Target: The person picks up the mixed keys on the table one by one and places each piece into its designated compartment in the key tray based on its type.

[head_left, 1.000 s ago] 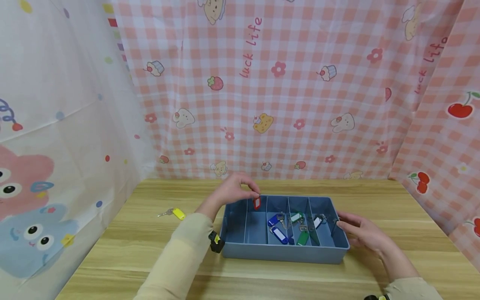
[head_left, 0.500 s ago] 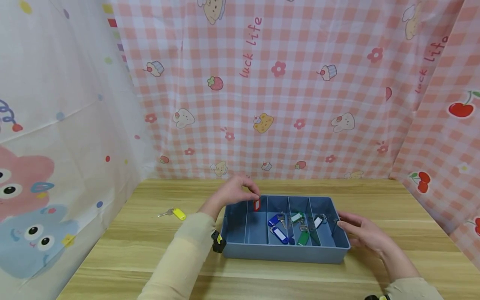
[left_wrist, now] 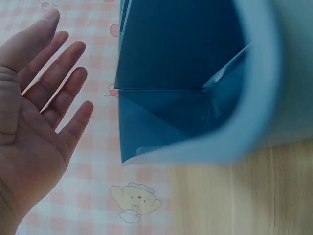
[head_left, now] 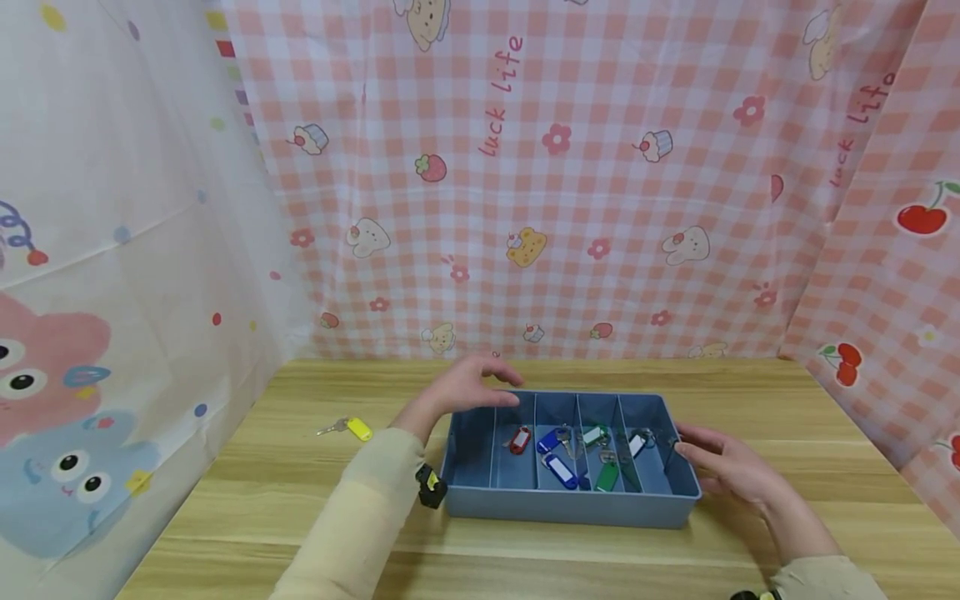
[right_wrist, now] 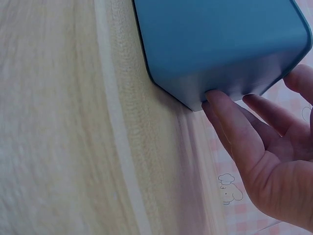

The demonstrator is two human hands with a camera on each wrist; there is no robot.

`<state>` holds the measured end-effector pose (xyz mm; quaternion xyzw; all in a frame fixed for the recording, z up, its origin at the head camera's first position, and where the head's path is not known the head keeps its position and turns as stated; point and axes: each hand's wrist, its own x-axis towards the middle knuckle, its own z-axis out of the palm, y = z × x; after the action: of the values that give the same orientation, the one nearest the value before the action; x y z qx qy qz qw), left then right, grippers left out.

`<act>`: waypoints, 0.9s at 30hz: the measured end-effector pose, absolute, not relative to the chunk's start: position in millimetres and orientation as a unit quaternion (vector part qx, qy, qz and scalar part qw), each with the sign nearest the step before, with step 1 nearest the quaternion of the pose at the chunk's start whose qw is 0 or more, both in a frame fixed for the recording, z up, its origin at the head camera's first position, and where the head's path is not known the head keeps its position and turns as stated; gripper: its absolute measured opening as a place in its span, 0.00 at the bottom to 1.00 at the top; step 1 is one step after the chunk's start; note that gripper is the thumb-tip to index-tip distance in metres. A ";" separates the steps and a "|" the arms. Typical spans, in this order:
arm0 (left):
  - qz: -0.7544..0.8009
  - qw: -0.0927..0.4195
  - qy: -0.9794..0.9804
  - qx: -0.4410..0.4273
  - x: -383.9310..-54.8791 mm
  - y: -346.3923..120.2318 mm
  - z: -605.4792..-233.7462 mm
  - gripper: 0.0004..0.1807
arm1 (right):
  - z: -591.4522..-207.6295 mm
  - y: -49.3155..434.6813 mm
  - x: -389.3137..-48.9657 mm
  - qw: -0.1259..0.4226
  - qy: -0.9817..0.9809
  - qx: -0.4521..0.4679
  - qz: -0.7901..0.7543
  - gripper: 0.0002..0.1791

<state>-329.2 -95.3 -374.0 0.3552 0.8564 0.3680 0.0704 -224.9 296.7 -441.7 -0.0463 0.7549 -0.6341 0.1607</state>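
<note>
My left hand (head_left: 468,385) hangs over the back left of a blue divided box (head_left: 570,505), fingers spread and holding nothing. In the left wrist view its palm and loose fingers show beside the box wall. Below it, a key with a red tag (head_left: 520,440) lies in the second compartment from the left. My right hand (head_left: 723,462) holds the box's right end, thumb over the rim; the right wrist view shows its fingertips against the outer wall. Key tags in blue (head_left: 559,471), green (head_left: 607,476) and black-and-white (head_left: 637,445) lie in the compartments further right.
A key with a yellow tag (head_left: 358,428) lies on the wooden table (head_left: 247,517), left of the box. Thin dividers (head_left: 492,446) split the box. A pink checked cloth (head_left: 555,200) hangs behind the table, and a white patterned cloth (head_left: 150,275) hangs at the left.
My left hand has let go of the red-tagged key, which has dropped to the compartment floor, and its fingers have spread. The right hand and the box stay in place.
</note>
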 end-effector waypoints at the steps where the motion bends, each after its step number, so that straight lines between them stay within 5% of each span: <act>1: 0.368 0.070 0.856 0.356 -327.8 -96.5 -373.2 0.16 | -441.5 296.6 -224.8 0.161 0.755 -0.048 -0.634 0.39; 27: 0.311 0.015 0.849 0.426 -282.3 -128.3 -374.9 0.28 | -441.1 296.5 -224.4 0.160 0.761 -0.044 -0.627 0.39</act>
<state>-282.3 -128.3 -374.9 0.4265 0.8491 0.3114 0.0146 -224.4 296.5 -441.1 -0.0445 0.7607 -0.6274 0.1604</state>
